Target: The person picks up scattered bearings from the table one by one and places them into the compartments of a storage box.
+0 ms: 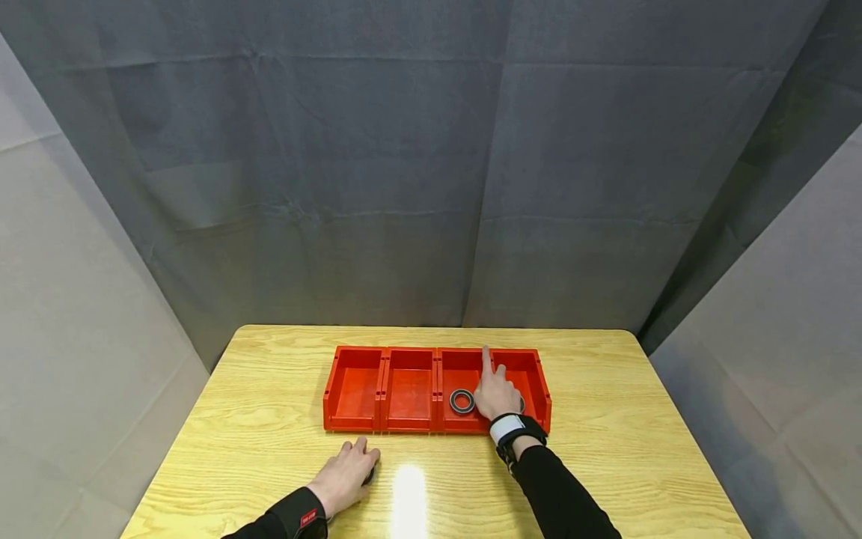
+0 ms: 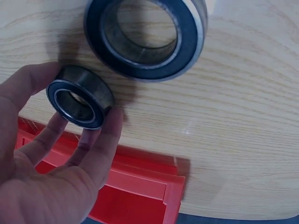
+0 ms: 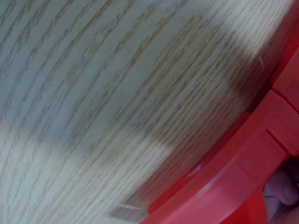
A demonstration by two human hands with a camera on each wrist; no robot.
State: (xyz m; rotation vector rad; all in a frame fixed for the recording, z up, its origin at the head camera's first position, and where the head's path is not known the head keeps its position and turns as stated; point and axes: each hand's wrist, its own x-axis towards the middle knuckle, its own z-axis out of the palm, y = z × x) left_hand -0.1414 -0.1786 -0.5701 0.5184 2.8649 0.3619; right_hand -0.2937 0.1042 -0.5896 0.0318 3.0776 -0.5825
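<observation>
Low over the table, my left hand (image 1: 345, 476) pinches a ball bearing (image 2: 77, 100) between thumb and fingers, its dark seal showing in the left wrist view. Another bearing (image 2: 189, 28) is on the table close by the left wrist. My right hand (image 1: 497, 392) is over the divider between the two rightmost compartments of the red bin row (image 1: 409, 424), index finger stretched toward the back wall. A bearing (image 1: 453, 402) lies in the third compartment, left of this hand. Just past its right side peeks the edge of one more bearing (image 1: 522, 405), mostly covered by the hand.
The two left compartments (image 1: 355, 385) show bare red floors. Light wood tabletop (image 1: 606, 449) surrounds the bins, with a bright glare spot in front. A grey curtain (image 1: 377, 187) hangs behind the table, and pale panels (image 1: 774, 359) flank both sides.
</observation>
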